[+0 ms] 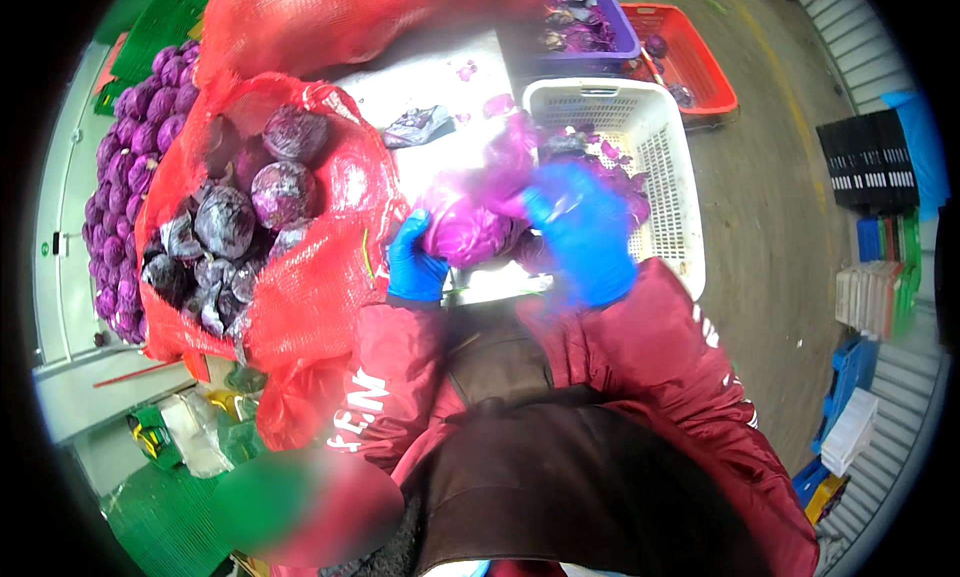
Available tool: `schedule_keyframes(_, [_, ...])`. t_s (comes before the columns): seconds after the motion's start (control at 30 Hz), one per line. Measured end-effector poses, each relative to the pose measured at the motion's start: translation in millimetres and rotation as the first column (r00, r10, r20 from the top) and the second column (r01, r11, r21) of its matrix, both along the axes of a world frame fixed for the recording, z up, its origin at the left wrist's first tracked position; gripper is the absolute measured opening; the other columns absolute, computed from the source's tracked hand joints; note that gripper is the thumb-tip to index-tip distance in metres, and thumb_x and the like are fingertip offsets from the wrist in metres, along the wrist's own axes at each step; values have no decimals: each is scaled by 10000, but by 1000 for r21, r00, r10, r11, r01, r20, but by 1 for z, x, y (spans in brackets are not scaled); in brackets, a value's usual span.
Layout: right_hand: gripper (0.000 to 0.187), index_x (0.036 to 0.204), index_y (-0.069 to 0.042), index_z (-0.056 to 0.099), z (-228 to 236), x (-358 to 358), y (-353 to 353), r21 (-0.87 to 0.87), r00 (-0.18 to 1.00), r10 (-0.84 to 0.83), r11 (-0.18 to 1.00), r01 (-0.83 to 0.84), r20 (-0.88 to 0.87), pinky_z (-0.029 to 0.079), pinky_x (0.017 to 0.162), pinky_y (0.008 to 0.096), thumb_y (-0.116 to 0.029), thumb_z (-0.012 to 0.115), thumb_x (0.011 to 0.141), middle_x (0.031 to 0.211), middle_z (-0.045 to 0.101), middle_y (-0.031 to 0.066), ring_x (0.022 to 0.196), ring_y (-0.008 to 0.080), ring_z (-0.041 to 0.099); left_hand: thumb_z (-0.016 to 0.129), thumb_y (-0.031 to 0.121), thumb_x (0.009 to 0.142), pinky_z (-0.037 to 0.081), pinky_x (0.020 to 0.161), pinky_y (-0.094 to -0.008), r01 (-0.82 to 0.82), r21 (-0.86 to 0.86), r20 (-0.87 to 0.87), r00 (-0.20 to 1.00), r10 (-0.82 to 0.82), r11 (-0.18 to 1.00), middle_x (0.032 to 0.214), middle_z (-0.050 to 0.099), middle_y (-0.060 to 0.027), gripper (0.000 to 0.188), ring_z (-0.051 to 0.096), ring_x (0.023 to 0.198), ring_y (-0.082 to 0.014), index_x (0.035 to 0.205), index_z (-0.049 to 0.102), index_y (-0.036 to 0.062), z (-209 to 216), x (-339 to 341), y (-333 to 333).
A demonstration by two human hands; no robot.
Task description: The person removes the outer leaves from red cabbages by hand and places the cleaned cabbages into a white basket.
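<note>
My left hand [415,262], in a blue glove, grips the left side of a peeled, glossy red cabbage [465,227] above the white table [475,62]. On the cabbage's other side is my right hand [582,235], also gloved in blue and smeared by motion, so its fingers do not show clearly. A blurred purple piece [510,155], perhaps a loose outer leaf, is between the cabbage and the right hand. To the left, an opened red mesh sack [345,177] holds several dark, unpeeled red cabbages [285,195].
A white plastic crate [672,167] with cabbage leaves stands right of the table. Behind it are a purple crate [625,39] of leaves and a red crate [708,72]. Peeled cabbages [120,192] are piled at far left. Another full red sack [300,27] lies at the back.
</note>
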State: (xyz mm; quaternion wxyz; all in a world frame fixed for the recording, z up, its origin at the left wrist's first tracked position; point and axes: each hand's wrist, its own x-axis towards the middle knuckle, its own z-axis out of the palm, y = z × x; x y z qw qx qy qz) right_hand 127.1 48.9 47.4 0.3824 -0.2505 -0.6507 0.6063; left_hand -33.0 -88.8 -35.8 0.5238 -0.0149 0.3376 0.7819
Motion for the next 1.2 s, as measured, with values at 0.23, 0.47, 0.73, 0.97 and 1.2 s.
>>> schedule_keyframes(0.23, [336, 1091, -37, 577, -36, 40, 82, -148, 913, -149, 965, 219, 380, 442, 523, 216, -179, 706, 814, 791, 598, 8, 619, 72, 538, 479, 622, 826, 375, 1013, -502, -240, 135, 183, 960, 214, 961, 1322, 477, -152, 761, 472, 1194, -327, 1354, 400, 81, 31, 32, -14])
schedule_keyframes(0.47, [683, 1345, -33, 405, -1, -17, -10, -295, 925, 372, 895, -335, 75, 458, 883, 302, -177, 754, 775, 1221, 510, 71, 1113, 172, 482, 385, 656, 842, 299, 1052, -548, -126, 357, 142, 987, 79, 925, 1382, 423, -134, 751, 415, 1247, -352, 1384, 371, 136, 41, 25, -52])
schedule_keyframes(0.73, [287, 1000, -64, 637, 44, -51, -30, -424, 806, 568, 779, -462, 165, 403, 467, 210, -226, 728, 781, 752, 611, -8, 566, 65, 526, 406, 716, 789, 309, 1040, -571, -462, 95, 111, 885, 452, 882, 1388, 415, -123, 833, 386, 1266, -359, 1398, 345, 151, 59, -28, -88])
schedule_keyframes(0.97, [448, 1159, -25, 560, -23, -74, 54, 542, 878, -250, 841, -12, 408, 451, 882, 341, -247, 711, 801, 1063, 629, 115, 991, 262, 582, 362, 751, 768, 269, 999, -675, -281, 801, 165, 952, 256, 528, 1435, 335, -150, 885, 325, 1310, -355, 1412, 298, 147, 50, -89, -116])
schedule_keyframes(1.2, [269, 956, -56, 652, -64, -131, -6, -432, 815, 239, 902, 14, 527, 385, 415, 268, -305, 601, 865, 755, 651, 49, 446, 120, 479, 558, 602, 784, 344, 1024, -540, -548, 356, 57, 821, 568, 757, 1333, 466, -164, 761, 455, 1200, -368, 1318, 444, 72, 51, -158, -179])
